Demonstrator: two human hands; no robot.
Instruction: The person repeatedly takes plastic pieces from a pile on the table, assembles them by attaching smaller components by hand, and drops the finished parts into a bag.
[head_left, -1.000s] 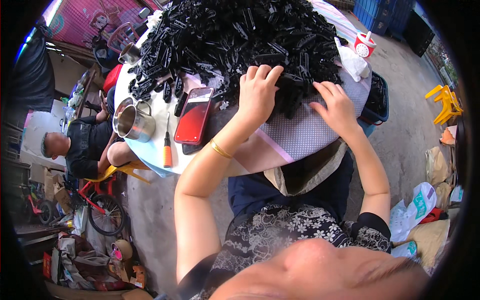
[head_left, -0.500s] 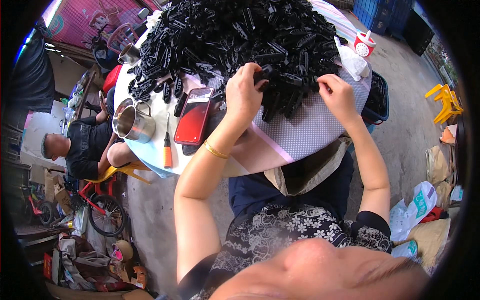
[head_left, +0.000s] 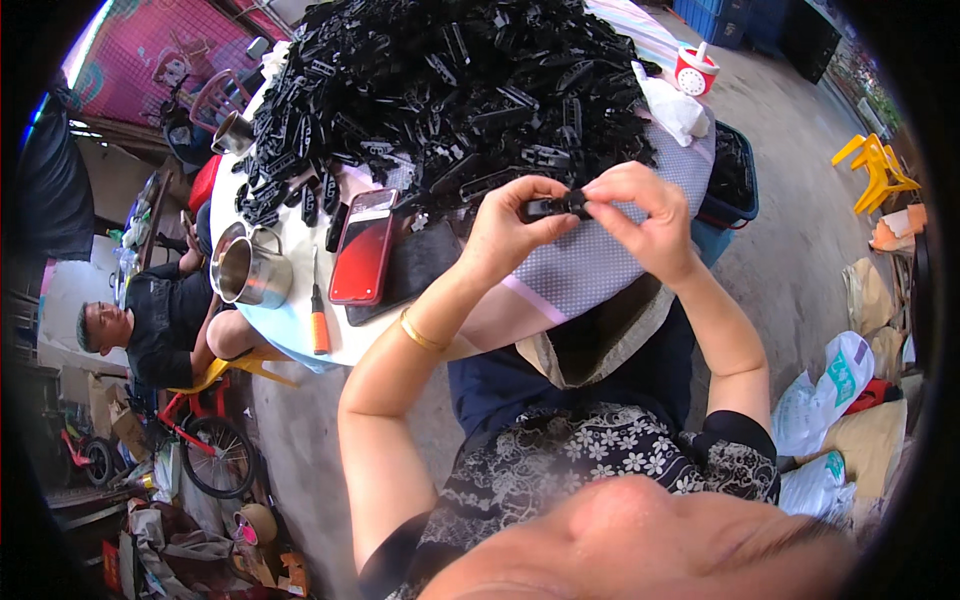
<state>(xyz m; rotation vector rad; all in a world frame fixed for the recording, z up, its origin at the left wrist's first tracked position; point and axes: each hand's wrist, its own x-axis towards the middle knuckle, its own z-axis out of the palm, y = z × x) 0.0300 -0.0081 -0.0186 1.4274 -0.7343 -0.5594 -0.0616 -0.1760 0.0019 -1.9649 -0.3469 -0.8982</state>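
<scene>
Here, just beyond the open sack (head_left: 636, 338) at your lap, your left hand (head_left: 497, 226) grips a black plastic part (head_left: 544, 209) between thumb and fingers, and your right hand (head_left: 655, 218) pinches its right end, above the near side of the table (head_left: 560, 285). On your left lie an orange-handled screwdriver (head_left: 319, 328) and a red phone (head_left: 362, 252); a heap of black pieces (head_left: 450, 90) covers the far side.

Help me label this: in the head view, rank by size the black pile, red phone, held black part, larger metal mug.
Black pile
Red phone and larger metal mug: too alike to rank
Held black part
</scene>
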